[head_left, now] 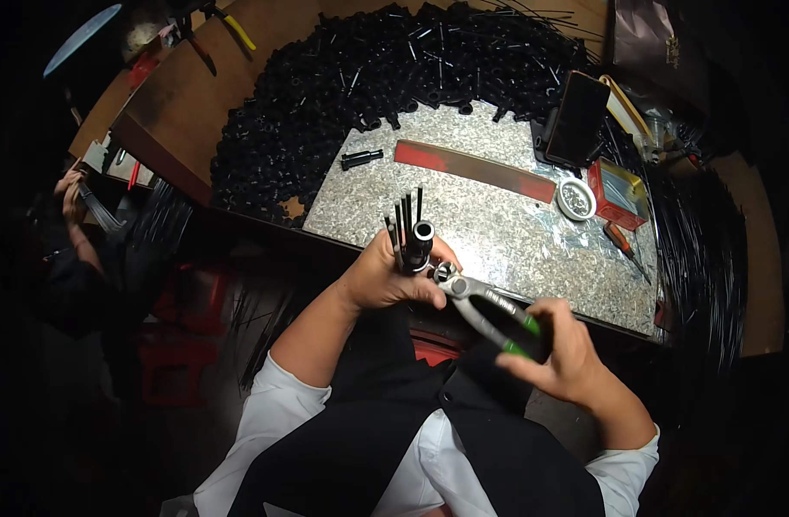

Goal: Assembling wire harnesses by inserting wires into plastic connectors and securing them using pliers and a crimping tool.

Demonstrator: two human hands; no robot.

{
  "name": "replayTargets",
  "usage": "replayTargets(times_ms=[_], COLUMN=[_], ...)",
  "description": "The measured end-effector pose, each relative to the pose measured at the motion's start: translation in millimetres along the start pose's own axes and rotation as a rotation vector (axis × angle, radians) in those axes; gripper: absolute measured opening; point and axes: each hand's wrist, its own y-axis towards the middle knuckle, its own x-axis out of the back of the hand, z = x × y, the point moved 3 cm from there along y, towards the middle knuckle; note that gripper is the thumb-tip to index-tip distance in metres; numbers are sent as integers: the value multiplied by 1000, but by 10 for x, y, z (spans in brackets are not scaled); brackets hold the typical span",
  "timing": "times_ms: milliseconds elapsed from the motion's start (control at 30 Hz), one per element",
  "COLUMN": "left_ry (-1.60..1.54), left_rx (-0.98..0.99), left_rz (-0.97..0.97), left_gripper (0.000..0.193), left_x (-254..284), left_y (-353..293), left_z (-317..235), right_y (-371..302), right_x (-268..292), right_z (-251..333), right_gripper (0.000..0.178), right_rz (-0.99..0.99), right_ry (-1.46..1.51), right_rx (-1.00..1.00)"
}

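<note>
Black tube [419, 250] at the centre of the frame, mouth tipped up toward us; left hand [382, 274] has its fingers closed round it, together with several thin black rods [405, 214] standing beside it, apparently to keep the bundle steady; right hand [565, 349] is loosely curled about the green grips of the pliers [489, 317], handles spread, seemingly for leverage; the pliers' head meets the left fingertips, but we cannot tell whether it bites anything.

Containers, right of frame: white bowl [575, 217] holding small shiny bits; red-and-yellow box [599, 200] just beside it, contents unclear to us; both sit on the speckled slab [351, 202], we judge for easy reach; heap of black parts [412, 69] fills the upper middle, probably banked back to leave working room.
</note>
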Motion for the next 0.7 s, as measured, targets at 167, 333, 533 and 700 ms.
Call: replayTargets(times_ms=[167,333,533,700], left_ry=[-86,9,1,-70], left_rx=[124,113,72,133], left_rz=[22,113,52,56], left_gripper=[56,56,50,60], left_x=[39,-10,-63,-83], left_y=[13,24,19,-14], left_z=[8,-32,-6,101], right_y=[68,-17,139,275], right_x=[-37,-199,-132,-48], right_z=[-226,-290,-163,-101], right_gripper=[31,19,59,59], right_rz=[86,714,122,80], right_ry=[271,1069,-96,-281], right_rx=[-78,-573,39,61])
